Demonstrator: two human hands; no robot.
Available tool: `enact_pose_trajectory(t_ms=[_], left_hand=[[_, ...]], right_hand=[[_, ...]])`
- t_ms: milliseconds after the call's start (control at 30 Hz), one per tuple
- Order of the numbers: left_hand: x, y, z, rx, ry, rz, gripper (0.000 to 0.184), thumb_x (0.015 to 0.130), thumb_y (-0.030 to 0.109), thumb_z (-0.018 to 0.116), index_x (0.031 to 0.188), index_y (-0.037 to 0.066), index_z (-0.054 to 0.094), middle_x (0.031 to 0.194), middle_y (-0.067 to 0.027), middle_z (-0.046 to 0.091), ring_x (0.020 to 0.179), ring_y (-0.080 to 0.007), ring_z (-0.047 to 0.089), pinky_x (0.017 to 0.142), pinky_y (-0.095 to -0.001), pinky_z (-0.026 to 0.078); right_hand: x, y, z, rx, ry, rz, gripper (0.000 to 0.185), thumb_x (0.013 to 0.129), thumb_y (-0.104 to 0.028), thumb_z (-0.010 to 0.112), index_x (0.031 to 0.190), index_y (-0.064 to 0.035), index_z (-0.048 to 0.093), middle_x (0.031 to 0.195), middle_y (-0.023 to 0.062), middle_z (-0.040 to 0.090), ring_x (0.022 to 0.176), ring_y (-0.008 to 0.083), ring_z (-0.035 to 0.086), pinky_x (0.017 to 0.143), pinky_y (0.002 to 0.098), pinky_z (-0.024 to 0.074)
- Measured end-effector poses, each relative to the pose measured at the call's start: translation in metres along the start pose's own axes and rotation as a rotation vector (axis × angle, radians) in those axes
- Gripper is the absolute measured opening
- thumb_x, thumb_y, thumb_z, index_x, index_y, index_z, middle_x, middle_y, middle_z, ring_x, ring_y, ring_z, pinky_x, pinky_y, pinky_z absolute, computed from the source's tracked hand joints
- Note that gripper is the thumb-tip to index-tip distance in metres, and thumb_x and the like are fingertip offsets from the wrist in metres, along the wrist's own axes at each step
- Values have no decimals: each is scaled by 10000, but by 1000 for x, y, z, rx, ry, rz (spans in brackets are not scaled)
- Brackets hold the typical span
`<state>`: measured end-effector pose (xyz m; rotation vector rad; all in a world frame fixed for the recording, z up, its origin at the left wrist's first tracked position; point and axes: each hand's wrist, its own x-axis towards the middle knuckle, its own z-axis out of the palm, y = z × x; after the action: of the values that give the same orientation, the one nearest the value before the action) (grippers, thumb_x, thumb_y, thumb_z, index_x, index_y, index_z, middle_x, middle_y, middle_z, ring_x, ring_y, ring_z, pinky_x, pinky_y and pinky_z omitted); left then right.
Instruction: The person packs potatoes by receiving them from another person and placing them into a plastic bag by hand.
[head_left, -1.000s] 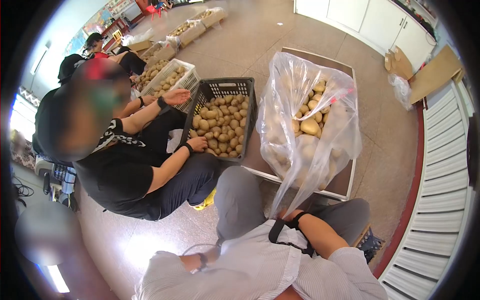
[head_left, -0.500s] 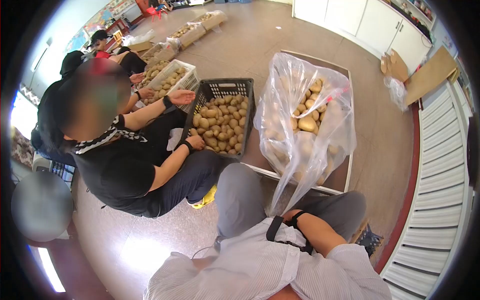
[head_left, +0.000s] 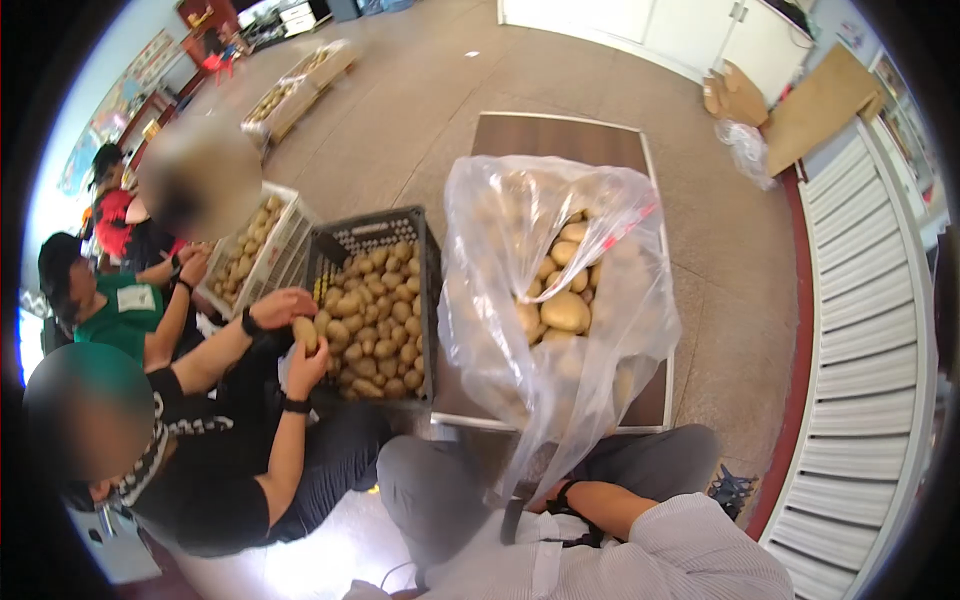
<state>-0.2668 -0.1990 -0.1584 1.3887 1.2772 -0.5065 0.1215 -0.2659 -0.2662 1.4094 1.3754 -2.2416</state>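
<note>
Bag [head_left: 625,300] of potatoes [head_left: 565,312]: on table [head_left: 560,132] | right hand [head_left: 546,496]: off table's near edge, by bag's tail [head_left: 527,445]; finger spread and grip hidden, can't tell | left hand: out of view | care: gather evenly, avoid tugging, film could tear

Clear plastic bag [head_left: 630,300], crumpled, bulging with yellowish potatoes [head_left: 565,312], on brown tabletop [head_left: 560,132] (gap up top, neck past near edge).
</note>
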Motion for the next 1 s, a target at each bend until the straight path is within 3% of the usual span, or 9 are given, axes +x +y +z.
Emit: enact_pose_trajectory(t_ms=[367, 533, 600, 633, 667, 733, 767, 833, 1000], left_hand=[[-3, -21, 19, 131, -44, 97, 264, 854, 244, 600, 988, 22, 644, 861, -123, 671, 749, -253, 653, 601, -423, 509], [-21, -50, 25, 230, -122, 232, 267, 849, 250, 608, 986, 24, 647, 853, -114, 670, 739, -239, 653, 589, -415, 510], [-34, -53, 12, 285, -176, 331, 269, 847, 253, 612, 985, 25, 648, 850, -110, 670, 735, -233, 653, 584, -412, 511], [-40, -51, 2, 308, -210, 371, 269, 846, 254, 613, 984, 26, 649, 849, -108, 670, 733, -231, 653, 581, -410, 511], [-45, -47, -10, 322, -241, 340, 270, 845, 255, 615, 984, 26, 649, 847, -106, 670, 731, -228, 653, 579, -409, 511], [-70, -16, -36, 261, -374, -80, 544, 786, 379, 686, 1199, 42, 576, 926, -67, 661, 758, -144, 633, 620, -320, 566], [-67, -33, -32, 323, -354, 3, 455, 824, 378, 646, 1138, 50, 623, 916, -60, 670, 775, -140, 634, 649, -323, 571], [-138, 61, -73, 324, -335, -7, 350, 875, 384, 607, 961, 56, 694, 935, -33, 690, 828, -145, 668, 661, -311, 569], [-214, 204, -115, 227, -405, 343, 325, 975, 356, 505, 1023, 68, 648, 1023, -41, 671, 893, -132, 658, 679, -276, 551]], right_hand=[[60, 67, -22, -83, 220, -61, 354, 832, -323, 626, 1075, -72, 683, 1000, 96, 697, 876, 272, 639, 799, 401, 497], [-25, -29, -25, -377, 381, -49, 343, 846, -279, 575, 1127, -110, 676, 1080, 130, 691, 1024, 262, 645, 874, 386, 488], [-52, -33, -25, -438, 580, -430, 335, 836, -281, 570, 1046, -49, 690, 1090, 188, 676, 1005, 343, 645, 851, 428, 491], [-69, -33, -24, -481, 582, -389, 358, 846, -278, 555, 1032, 4, 673, 1080, 232, 660, 953, 388, 642, 830, 453, 492], [-88, -30, -22, -537, 538, -288, 368, 870, -297, 550, 1065, -4, 656, 1076, 226, 660, 969, 384, 635, 847, 446, 484], [-174, -75, -4, -666, 431, -93, 389, 919, -337, 541, 1130, -20, 622, 1069, 215, 659, 999, 376, 622, 880, 434, 469], [-198, -78, 3, -663, 482, -117, 399, 927, -346, 537, 1138, -17, 617, 1077, 214, 654, 1014, 377, 614, 890, 431, 467], [-243, -84, 12, -672, 534, -142, 409, 935, -355, 533, 1146, -14, 611, 1084, 214, 649, 1028, 377, 605, 901, 427, 465], [-345, -132, 31, -219, 663, -324, 374, 959, -312, 545, 1173, -11, 607, 1060, 124, 672, 977, 223, 637, 860, 359, 490]])
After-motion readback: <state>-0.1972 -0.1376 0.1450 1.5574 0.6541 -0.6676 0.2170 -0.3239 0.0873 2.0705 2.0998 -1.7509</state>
